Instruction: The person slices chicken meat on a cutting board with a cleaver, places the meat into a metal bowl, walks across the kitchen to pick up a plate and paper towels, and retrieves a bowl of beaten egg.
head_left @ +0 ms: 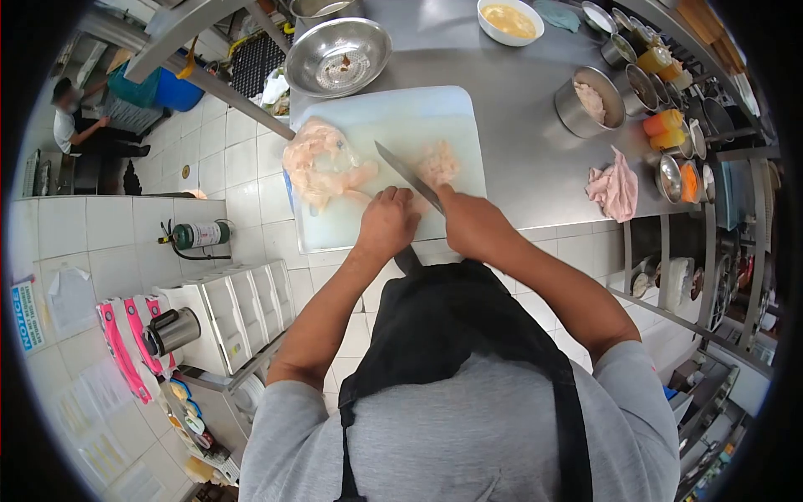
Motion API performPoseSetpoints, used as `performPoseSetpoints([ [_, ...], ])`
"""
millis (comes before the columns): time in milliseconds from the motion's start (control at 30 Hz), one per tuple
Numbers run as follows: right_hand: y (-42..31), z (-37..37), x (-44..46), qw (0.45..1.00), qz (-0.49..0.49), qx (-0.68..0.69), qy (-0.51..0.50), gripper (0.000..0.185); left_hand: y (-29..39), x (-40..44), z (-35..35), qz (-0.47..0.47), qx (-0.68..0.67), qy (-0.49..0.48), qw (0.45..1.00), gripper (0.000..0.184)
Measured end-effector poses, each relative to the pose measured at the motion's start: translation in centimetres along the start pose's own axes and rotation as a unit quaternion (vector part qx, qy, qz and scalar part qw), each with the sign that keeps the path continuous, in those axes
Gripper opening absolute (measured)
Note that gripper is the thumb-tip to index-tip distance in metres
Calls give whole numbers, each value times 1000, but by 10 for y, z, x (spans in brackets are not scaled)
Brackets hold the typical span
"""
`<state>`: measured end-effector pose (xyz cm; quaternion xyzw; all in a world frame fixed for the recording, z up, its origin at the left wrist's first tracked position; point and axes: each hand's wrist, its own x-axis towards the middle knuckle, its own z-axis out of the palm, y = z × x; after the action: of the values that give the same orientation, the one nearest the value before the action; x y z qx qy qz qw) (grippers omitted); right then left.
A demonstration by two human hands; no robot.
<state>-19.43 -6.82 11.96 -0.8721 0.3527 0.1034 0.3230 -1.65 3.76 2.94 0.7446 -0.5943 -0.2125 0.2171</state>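
My right hand (473,219) is wrapped around the handle of a knife (408,174), whose blade points up and to the left over the white cutting board (385,102). Close beside the blade, my left hand (390,219) has its fingers curled down on a piece of raw chicken (419,202), mostly hidden by the fingers and knife. A pile of raw chicken (322,163) lies at the board's left side, partly on or in clear plastic. Small cut chicken pieces (438,163) are heaped right of the blade.
A steel bowl (338,58) stands behind the board, and a white bowl of yellow liquid (508,23) is farther back. To the right are a steel pot (589,102) with pale contents and a pink cloth (614,184). Another person (75,125) is at far left.
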Motion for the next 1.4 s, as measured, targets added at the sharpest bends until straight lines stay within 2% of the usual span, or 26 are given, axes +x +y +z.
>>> performPoseSetpoints([
  [133, 3, 31, -7, 1000, 28, -3, -4, 36, -3, 2, 6, 34, 15, -9, 999, 31],
  [233, 1, 40, 21, 998, -4, 28, 52, 36, -6, 4, 8, 37, 32, -23, 999, 30],
  [333, 0, 21, 47, 999, -1, 46, -14, 45, -3, 6, 5, 36, 41, -30, 998, 32],
  [433, -3, 6, 35, 1000, -24, 17, -10, 43, -2, 3, -3, 6, 35, -22, 999, 34],
  [533, -11, 0, 1, 1000, -2, 21, -6, 38, -1, -6, -9, -22, 21, -8, 1000, 36],
  [633, -9, 13, -15, 999, 24, -10, -35, 43, -4, -7, -7, -13, 9, -8, 1000, 38],
  [833, -6, 42, 34, 998, -9, 24, 54, 39, -6, -5, 7, 21, -1, -8, 1000, 36],
  [933, -12, 24, 63, 1000, -1, 26, -2, 35, -7, 1, 9, 22, 20, -24, 999, 36],
  [1200, -4, 15, 30, 1000, 1, 15, 2, 34, -10, -15, 4, -1, 0, 54, 999, 37],
  [1333, -12, 8, 3, 1000, -5, -2, 5, 32, -9, -14, 1, -18, 3, 36, 999, 34],
  [1400, -13, 13, 0, 1000, 10, -13, -12, 38, -10, -12, 3, -14, -4, 27, 1000, 32],
])
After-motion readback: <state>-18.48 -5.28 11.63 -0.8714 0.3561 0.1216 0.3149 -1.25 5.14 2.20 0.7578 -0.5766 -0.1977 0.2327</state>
